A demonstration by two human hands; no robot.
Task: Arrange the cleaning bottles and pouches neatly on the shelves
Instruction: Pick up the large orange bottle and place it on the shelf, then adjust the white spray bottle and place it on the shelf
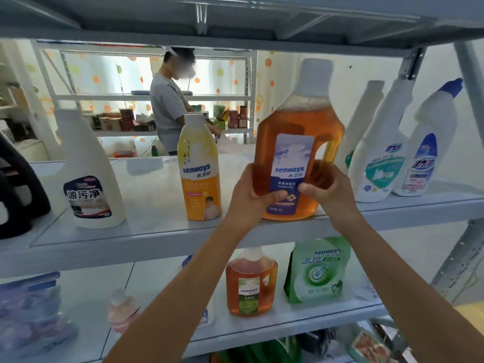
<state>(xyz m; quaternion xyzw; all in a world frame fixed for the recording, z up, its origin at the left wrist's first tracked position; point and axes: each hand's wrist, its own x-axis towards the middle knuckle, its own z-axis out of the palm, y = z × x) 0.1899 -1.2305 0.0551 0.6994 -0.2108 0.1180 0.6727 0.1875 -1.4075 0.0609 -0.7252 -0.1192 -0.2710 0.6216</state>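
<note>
Both hands clasp the low part of the big amber bottle (298, 121). The left hand (251, 189) wraps its left flank with the thumb across the purple label. The right hand (332, 189) curls round the right side below the handle loop, thumb also on the label. Both hold firmly, with the fingers bent close to the plastic.

The bottle stands about upright, its base at the very front lip of the middle shelf (157, 239). Whether its weight already rests there, I cannot tell.

The main risk is that edge: if the hands let go with the base partly off the lip, a full, heavy bottle would likely tip forward. It would drop towards the small amber bottle (251, 281) and green pouch (318, 271) on the shelf below.

The low grip leaves the tall neck free to sway, so pushing it back fast could rock it.

There is little room at the sides. The yellow bottle (200, 169) stands near on the left, and white bottles (377, 163) lean close on the right. A sideways slide could knock either, and the leaning ones look easiest to topple.
</note>
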